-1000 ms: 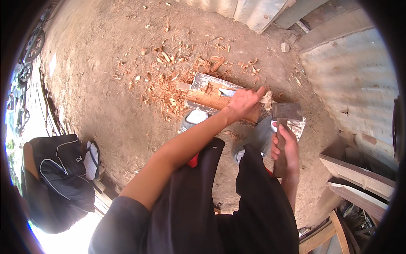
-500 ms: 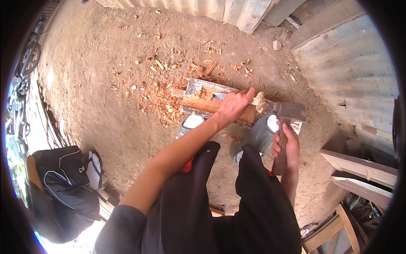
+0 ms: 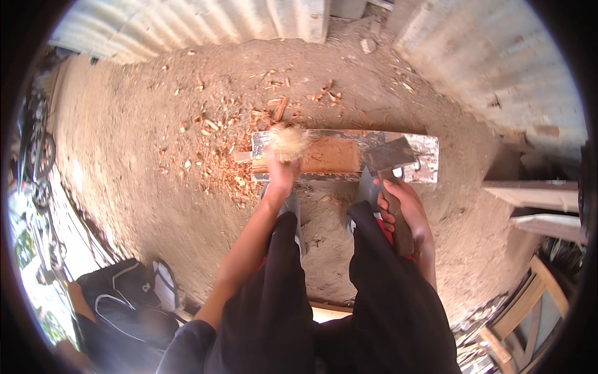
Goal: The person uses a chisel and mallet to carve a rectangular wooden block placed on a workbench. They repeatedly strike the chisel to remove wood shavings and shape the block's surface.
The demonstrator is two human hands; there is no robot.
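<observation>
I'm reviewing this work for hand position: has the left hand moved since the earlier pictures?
Yes. Judged against the painted bench, the left hand has shifted leftward, from about the bench's middle to near its left end.

gap between left hand (image 3: pixel 283 173) and mallet (image 3: pixel 390 155)

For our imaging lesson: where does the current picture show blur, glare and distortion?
Head view: the left hand and pale frayed handle are blurred, the hammer sharper; head view: glare whites out patches at lower left; head view: the corrugated metal sheet at top bends near the dark rim.
</observation>
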